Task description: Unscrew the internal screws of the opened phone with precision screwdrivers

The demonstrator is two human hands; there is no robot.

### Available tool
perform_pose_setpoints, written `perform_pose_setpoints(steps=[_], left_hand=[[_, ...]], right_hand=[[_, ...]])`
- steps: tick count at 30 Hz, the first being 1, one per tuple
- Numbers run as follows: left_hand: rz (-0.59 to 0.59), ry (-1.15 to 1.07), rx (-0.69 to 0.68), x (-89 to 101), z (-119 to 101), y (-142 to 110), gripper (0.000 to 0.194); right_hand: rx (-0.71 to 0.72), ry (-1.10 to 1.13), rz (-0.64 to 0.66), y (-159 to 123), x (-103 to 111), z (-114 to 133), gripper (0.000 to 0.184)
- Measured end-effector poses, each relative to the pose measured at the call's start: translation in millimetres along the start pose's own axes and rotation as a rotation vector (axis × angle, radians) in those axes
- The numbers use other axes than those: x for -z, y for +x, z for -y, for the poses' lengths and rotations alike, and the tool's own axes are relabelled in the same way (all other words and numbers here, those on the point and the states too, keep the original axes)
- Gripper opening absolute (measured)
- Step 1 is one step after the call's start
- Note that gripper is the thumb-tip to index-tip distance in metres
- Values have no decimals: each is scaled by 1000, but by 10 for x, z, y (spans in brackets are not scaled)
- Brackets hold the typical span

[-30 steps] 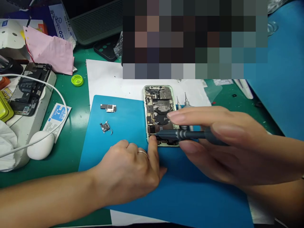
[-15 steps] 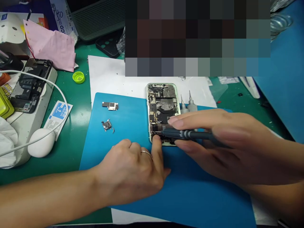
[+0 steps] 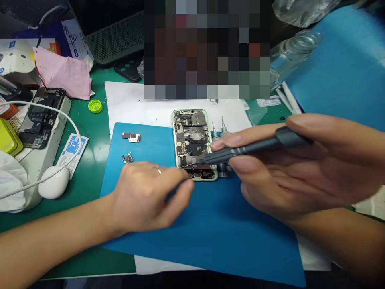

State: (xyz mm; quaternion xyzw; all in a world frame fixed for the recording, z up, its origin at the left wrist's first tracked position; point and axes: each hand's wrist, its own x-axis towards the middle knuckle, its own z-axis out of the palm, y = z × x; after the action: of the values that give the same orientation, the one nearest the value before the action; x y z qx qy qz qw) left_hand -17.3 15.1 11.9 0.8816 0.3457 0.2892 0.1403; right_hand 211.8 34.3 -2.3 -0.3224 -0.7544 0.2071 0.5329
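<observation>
The phone (image 3: 196, 138) lies open across the blue mat's (image 3: 186, 249) edge, seemingly part-stripped: small parts (image 3: 131, 137) out beside it, many internals in place. The right hand's (image 3: 279, 176) grip clasps a screwdriver (image 3: 252, 147); whether the left hand's (image 3: 144, 196) pinches anything, I cannot tell.

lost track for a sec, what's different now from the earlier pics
The left hand has shifted left relative to the phone; its extended index finger has bent, with the thumb now near its tip. Whether they pinch anything is unclear. In the right hand, the screwdriver's rear end has swung up in the picture. Unchanged: the screwdriver grip, and the phone and metal plate's layout.
</observation>
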Motion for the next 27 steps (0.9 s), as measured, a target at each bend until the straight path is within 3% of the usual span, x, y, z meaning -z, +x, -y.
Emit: perform_pose_setpoints(steps=[2, 7, 9, 14, 18, 27], left_hand=[[-6, -13, 62, 15, 37, 41, 17], [53, 54, 43, 23, 58, 76, 14], [68, 68, 49, 26, 57, 73, 19], [75, 80, 5, 34, 69, 72, 23], [91, 79, 7, 37, 65, 82, 17], [95, 79, -21, 35, 53, 52, 20]], right_hand=[[6, 3, -106, 18, -64, 29, 73], [-1, -184, -274, 46, -117, 61, 54], [0, -132, -269, 46, -103, 63, 54], [-64, 31, -116, 39, -75, 86, 64], [-79, 84, -165, 47, -113, 98, 59], [88, 87, -200, 90, -111, -5, 60]])
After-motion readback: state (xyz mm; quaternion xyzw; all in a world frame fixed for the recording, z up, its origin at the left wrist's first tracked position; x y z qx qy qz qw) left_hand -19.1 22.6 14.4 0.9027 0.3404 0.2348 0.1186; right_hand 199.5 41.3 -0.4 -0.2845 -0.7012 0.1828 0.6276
